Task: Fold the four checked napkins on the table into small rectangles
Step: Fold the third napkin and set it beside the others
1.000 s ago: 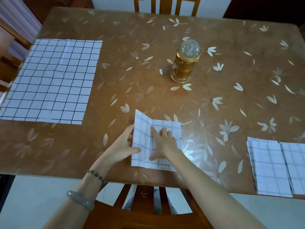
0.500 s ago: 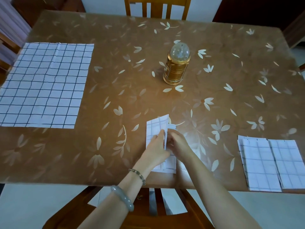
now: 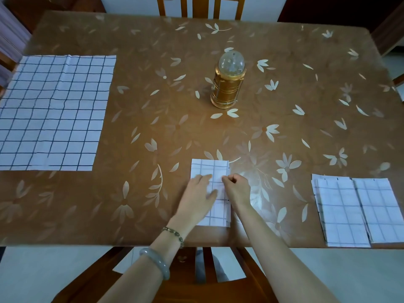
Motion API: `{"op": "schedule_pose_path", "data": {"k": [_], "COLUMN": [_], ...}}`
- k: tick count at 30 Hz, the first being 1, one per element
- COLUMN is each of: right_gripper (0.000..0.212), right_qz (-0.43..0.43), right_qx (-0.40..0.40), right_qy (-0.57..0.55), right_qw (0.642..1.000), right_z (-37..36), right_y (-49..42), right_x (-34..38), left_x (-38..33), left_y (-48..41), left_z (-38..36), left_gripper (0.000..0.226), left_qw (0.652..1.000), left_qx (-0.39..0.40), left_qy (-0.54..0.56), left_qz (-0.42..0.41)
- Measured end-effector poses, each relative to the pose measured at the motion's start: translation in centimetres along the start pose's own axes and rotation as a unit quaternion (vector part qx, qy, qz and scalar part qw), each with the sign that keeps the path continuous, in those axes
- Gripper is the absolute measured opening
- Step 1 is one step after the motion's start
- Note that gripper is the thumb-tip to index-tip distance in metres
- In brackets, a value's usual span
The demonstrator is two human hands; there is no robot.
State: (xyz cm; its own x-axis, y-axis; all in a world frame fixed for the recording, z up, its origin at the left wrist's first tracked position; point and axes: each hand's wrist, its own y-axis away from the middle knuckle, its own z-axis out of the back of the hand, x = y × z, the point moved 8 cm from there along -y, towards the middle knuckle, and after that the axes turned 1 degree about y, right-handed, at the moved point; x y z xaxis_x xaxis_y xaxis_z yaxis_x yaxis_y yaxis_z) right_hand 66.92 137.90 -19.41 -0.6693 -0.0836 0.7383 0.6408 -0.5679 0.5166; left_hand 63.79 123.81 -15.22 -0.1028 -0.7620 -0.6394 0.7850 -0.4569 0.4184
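Folded napkin (image 3: 209,168) lay narrow at near-centre edge of tabletop (image 3: 153,95). Left hand (image 3: 197,197) pressed flat on it, fingers straight; right hand (image 3: 237,191) curled, pinching its right edge. Finished napkin (image 3: 341,213) & second finished napkin (image 3: 380,208) sat side by side far right; unfolded napkin (image 3: 52,112) far left. Gold lantern (image 3: 228,84) upright mid-table.

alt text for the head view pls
The left hand presses a narrow folded napkin on the table while the right hand pinches its right edge. Two finished napkins lie right, one unfolded napkin left, a gold lantern behind.
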Motion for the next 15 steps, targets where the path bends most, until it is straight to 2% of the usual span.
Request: {"op": "schedule_pose_path", "data": {"k": [1,3,8,15], "right_gripper": [0.025,0.025,0.018,0.021], "right_qz": [0.009,0.021,0.035,0.046], "right_qx": [0.001,0.001,0.01,0.005], "right_qy": [0.008,0.015,0.026,0.026], "right_qw": [1.0,1.0,0.999,0.999], "right_z": [0.0,-0.1,-0.3,-0.2], "right_y": [0.0,0.1,0.3,0.2], "right_x": [0.1,0.2,0.3,0.3], "left_x": [1.0,3.1,3.7,4.6], "left_y": [-0.4,-1.4,-2.9,-3.8], "left_z": [0.5,1.1,0.5,-0.7], "left_gripper": [0.05,0.05,0.067,0.069], "left_qw": [0.998,0.989,0.951,0.933], "left_qx": [-0.049,-0.089,-0.059,-0.026], "left_qy": [-0.036,-0.11,-0.279,-0.33], "left_qz": [-0.013,-0.032,-0.124,-0.139]}}
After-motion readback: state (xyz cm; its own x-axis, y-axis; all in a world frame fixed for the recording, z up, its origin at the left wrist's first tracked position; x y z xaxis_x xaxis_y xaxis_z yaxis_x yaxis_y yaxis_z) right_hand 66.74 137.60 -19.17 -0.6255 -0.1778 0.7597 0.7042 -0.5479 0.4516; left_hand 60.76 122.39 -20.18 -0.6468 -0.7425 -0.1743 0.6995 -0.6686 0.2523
